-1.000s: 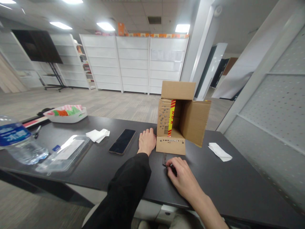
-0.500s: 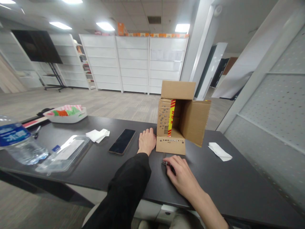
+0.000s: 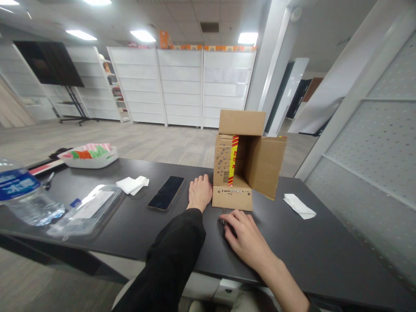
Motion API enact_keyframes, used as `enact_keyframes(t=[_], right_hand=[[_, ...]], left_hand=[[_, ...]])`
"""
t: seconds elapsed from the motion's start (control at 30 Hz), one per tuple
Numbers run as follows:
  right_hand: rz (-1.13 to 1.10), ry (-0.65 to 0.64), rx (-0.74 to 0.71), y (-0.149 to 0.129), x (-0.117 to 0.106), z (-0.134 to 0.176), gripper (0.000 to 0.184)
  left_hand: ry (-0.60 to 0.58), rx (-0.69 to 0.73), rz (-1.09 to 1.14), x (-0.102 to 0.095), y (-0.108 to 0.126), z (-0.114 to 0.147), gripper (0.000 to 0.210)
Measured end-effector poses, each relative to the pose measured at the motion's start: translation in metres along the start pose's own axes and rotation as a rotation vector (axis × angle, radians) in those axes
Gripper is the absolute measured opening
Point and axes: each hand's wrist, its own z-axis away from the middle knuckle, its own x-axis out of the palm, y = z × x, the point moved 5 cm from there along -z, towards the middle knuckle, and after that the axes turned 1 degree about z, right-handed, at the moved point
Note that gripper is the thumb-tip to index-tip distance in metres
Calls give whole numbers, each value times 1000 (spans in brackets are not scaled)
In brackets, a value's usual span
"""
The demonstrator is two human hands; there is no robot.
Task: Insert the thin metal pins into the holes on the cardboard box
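Observation:
My left hand [image 3: 199,192] lies palm down on the black table, fingers stretched forward, against or close beside the left side of the cardboard box [image 3: 246,164]. The box is open toward me, with a flap lying forward on the table. Round grey heads dot its left flap, and a row of small dark holes or heads runs along the lower flap. Just in front, my right hand [image 3: 245,236] is bent low over the table. Its index fingertip touches a small group of thin metal pieces [image 3: 223,221], too small to name surely. Thumb and index stand apart.
Left of my hands lie a phone [image 3: 166,193], folded white tissue [image 3: 133,185], a clear plastic case [image 3: 89,210] and a water bottle [image 3: 29,195]. A white basket [image 3: 91,162] stands at the back left. Another tissue [image 3: 299,206] lies right of the box.
My right index finger has shifted slightly left over the thin metal pieces, and the thumb has moved a little left too. My left hand and the box stay put.

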Motion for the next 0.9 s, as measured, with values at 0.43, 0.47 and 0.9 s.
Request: enact_keyframes(t=[0.43, 0.47, 0.9], right_hand=[[57, -18, -13, -2, -1, -3, 29], [61, -13, -16, -2, -1, -3, 29], [103, 4, 93, 12, -20, -18, 30]], left_hand=[[13, 11, -21, 1, 0, 0, 25], [9, 9, -20, 1, 0, 0, 25], [-4, 2, -5, 2, -1, -1, 28]])
